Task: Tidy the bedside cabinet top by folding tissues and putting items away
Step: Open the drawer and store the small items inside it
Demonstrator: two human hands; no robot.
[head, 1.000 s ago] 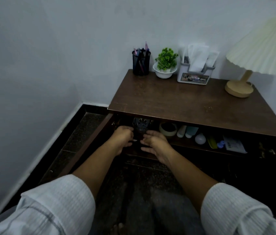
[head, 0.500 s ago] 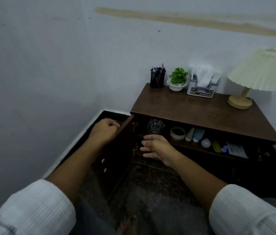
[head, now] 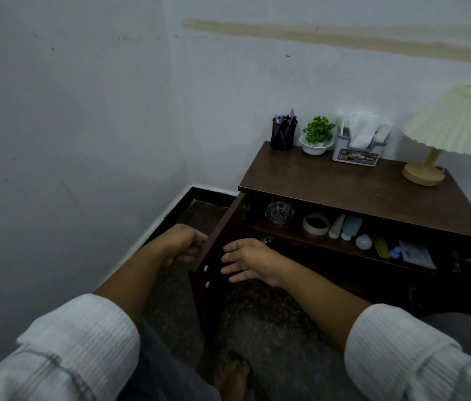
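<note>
The left hand has its grip clenched round the edge of the open dark brown wooden cabinet door. The right hand hovers just inside that door, grip released, fingers spread, holding nothing. The white tissues stand in a grey plastic holder at the back of the dark wooden worktop, and a cream tape roll lies on the shelf beneath.

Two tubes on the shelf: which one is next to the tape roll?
The white tube, lying between the tape roll and the teal tube.
</note>
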